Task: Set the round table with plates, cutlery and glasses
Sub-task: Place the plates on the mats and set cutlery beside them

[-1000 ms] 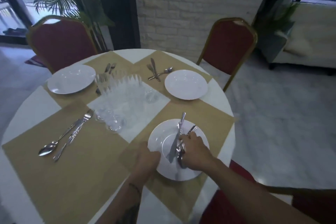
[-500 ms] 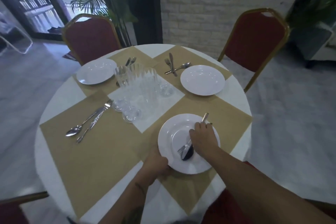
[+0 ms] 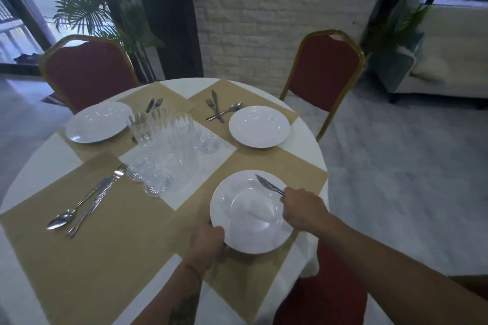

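Three plates on round table (image 3: 303, 137). Near plate (image 3: 224, 192) sat on tan mat (image 3: 298, 174) at table edge closest to cam. L hand (image 3: 207, 243) gripped its near-left rim, thumb on top. R hand (image 3: 303, 208) fisted round knife (image 3: 268, 185) handle, blade out over plate's far-right rim; I couldn't tell if blade touched. Far-left plate (image 3: 99, 121) and far-right plate (image 3: 258, 126) on own mats. Glasses (image 3: 169, 140) clustered at ctr. Spoon + fork (image 3: 89, 198) lay on left mat.
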The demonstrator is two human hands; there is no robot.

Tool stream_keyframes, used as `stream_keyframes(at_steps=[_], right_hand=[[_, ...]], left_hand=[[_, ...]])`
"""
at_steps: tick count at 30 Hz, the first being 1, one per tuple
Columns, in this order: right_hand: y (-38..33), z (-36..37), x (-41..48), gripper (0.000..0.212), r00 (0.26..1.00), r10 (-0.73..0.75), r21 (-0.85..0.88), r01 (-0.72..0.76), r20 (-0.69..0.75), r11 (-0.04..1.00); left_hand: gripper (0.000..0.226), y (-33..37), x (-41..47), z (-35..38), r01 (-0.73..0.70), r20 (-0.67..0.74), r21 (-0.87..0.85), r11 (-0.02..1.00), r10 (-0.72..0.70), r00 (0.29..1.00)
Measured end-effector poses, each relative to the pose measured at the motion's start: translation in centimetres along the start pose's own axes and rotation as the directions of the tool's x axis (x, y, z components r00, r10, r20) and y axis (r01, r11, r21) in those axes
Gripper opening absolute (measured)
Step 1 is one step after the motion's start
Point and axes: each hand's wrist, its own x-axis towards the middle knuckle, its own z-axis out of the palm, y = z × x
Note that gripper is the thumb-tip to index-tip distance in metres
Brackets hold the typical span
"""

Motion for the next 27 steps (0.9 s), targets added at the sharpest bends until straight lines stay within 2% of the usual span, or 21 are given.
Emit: stream_keyframes(at_steps=[3, 7, 9, 12, 15, 19, 23, 25, 27], right_hand=[[0.8, 1.3, -0.3, 0.021, 0.991, 0.130, 0.177, -0.134, 0.032, 0.975], [0.7, 2.9, -1.1, 0.025, 0.970, 0.229, 0.285, -0.243, 0.081, 0.927], [0.2, 3.3, -1.3, 0.028, 0.956, 0.278, 0.319, -0.292, 0.090, 0.902], [-0.3, 3.2, -0.7, 0.030, 0.944, 0.316, 0.347, -0.330, 0.099, 0.878], [-0.4, 2.7, 0.4, 0.025, 0.932, 0.316, 0.430, -0.363, 0.179, 0.827], [0.3, 2.4, 1.2, 0.024, 0.898, 0.308, 0.591, -0.438, 0.313, 0.677], [1.4, 2.7, 0.6, 0.011, 0.875, 0.311, 0.648, -0.485, 0.372, 0.587], [1.8, 2.6, 0.1, 0.015, 0.856, 0.315, 0.719, -0.515, 0.409, 0.467], [2.5, 2.5, -0.3, 0.016, 0.843, 0.323, 0.781, -0.526, 0.429, 0.336]], left_hand=[[0.028, 0.1, -0.3, 0.4, 0.009, -0.031, -0.051, 0.999, -0.011, 0.999], [0.016, -0.4, -0.5, -0.6, 0.113, -0.031, -0.047, 0.992, -0.114, 0.993], [0.027, -0.9, -0.3, -1.4, 0.141, -0.020, -0.050, 0.989, -0.142, 0.990], [0.033, -1.6, -0.3, -2.6, 0.172, -0.021, -0.052, 0.984, -0.173, 0.985], [0.019, -2.1, -0.6, -3.4, 0.167, -0.024, -0.073, 0.983, -0.169, 0.985], [0.013, -2.9, -0.5, -3.7, 0.149, -0.019, -0.170, 0.974, -0.155, 0.988], [0.028, -3.0, -0.3, -3.6, 0.099, 0.042, -0.256, 0.962, -0.092, 0.995], [0.015, -2.7, -0.3, -3.4, 0.055, -0.042, -0.266, 0.962, -0.069, 0.997], [0.016, -2.6, 0.1, -3.4, 0.022, -0.168, -0.238, 0.971, -0.064, 0.984]])
